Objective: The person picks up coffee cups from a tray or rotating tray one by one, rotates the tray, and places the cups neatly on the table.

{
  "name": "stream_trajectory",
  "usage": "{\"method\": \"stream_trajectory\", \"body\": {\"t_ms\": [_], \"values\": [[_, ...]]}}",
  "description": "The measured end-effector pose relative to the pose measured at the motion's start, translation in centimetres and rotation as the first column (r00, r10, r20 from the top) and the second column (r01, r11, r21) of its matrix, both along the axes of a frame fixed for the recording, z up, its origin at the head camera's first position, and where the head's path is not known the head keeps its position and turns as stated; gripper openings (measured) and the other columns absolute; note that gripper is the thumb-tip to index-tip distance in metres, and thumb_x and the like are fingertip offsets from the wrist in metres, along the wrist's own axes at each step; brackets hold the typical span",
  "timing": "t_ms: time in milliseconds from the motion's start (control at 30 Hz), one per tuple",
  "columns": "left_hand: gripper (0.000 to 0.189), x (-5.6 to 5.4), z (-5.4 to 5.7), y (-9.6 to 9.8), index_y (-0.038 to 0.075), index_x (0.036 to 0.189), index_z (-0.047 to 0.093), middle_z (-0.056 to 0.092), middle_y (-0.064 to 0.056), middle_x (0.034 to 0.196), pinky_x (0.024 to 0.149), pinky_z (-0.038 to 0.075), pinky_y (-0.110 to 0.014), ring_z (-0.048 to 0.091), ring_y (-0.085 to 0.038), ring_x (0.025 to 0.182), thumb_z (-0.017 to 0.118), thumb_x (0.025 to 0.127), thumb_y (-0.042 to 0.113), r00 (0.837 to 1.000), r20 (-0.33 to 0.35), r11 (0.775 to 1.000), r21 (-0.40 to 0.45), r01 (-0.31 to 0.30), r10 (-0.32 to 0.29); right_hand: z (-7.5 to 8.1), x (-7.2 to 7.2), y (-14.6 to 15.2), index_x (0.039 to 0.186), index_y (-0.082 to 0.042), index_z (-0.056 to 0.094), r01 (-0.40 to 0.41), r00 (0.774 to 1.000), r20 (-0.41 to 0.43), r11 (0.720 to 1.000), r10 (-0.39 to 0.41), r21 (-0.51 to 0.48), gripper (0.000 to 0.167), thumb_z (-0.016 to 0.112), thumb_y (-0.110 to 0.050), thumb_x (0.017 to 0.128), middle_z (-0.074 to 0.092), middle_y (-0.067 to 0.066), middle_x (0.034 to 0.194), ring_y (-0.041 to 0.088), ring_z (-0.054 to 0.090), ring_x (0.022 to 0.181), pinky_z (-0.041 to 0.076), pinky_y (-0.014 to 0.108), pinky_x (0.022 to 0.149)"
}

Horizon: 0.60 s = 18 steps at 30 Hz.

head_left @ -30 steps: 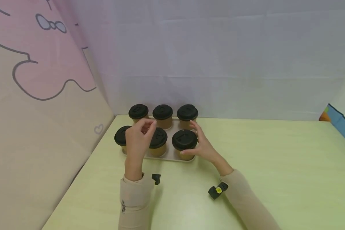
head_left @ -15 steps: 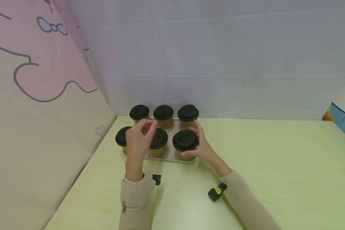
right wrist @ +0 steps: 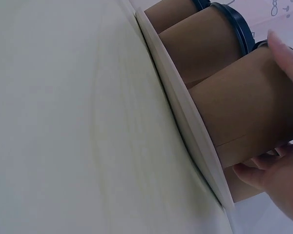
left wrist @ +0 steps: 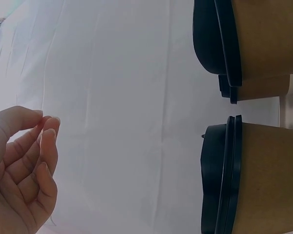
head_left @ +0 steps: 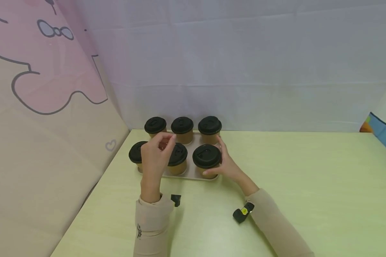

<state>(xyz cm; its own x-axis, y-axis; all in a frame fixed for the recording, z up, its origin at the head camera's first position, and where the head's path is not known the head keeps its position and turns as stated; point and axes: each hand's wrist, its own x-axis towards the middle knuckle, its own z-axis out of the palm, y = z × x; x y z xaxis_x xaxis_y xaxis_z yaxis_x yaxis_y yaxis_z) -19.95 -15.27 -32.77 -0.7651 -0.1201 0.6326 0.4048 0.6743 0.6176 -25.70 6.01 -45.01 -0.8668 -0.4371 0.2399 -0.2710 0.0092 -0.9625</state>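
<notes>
Brown paper coffee cups with black lids stand upright in two rows on a pale tray. My right hand grips the front-right cup, with the thumb on its near side and the fingers round its right side. In the right wrist view, that cup has its base on the tray rim. My left hand hovers over the front row, its thumb and fingertips meeting with nothing between them. It partly hides the front-left cup and the front-middle cup. In the left wrist view, the cup lids lie apart from the fingers.
The back row holds a left cup, a middle cup and a right cup, close to the white cloth wall. A printed cloth borders the table on the left. A black camera sits on the right wrist.
Almost nothing moves. The right hand's fingers shift slightly around the front-right cup, which stays in place; the left hand holds its pose.
</notes>
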Motion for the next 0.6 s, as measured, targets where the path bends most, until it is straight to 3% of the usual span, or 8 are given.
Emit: {"method": "stream_trajectory", "body": {"t_ms": [167, 600], "values": [[0.014, 0.03, 0.08, -0.01, 0.005, 0.087, 0.069, 0.067, -0.008, 0.069, 0.055, 0.043, -0.020, 0.058, -0.015, 0.058, 0.063, 0.086, 0.017, 1.000, -0.006, 1.000, -0.003, 0.008, -0.008, -0.01, -0.20, 0.16, 0.146, -0.019, -0.014, -0.011, 1.000, 0.017, 1.000, 0.011, 0.000, 0.129, 0.083, -0.006, 0.062, 0.041, 0.017, 0.139, 0.032, 0.037, 0.130, 0.026, 0.050, 0.108], [0.015, 0.08, 0.15, -0.04, 0.006, 0.087, 0.069, 0.067, -0.007, 0.068, 0.054, 0.043, -0.021, 0.057, -0.016, 0.058, 0.063, 0.086, 0.019, 1.000, -0.008, 1.000, -0.014, -0.018, 0.018, -0.08, -0.15, -0.22, 0.146, -0.018, -0.012, 0.016, 1.000, 0.003, 0.999, -0.016, 0.034, 0.128, 0.082, -0.002, 0.062, 0.036, 0.021, 0.142, 0.036, 0.033, 0.132, 0.024, 0.054, 0.108]]}}
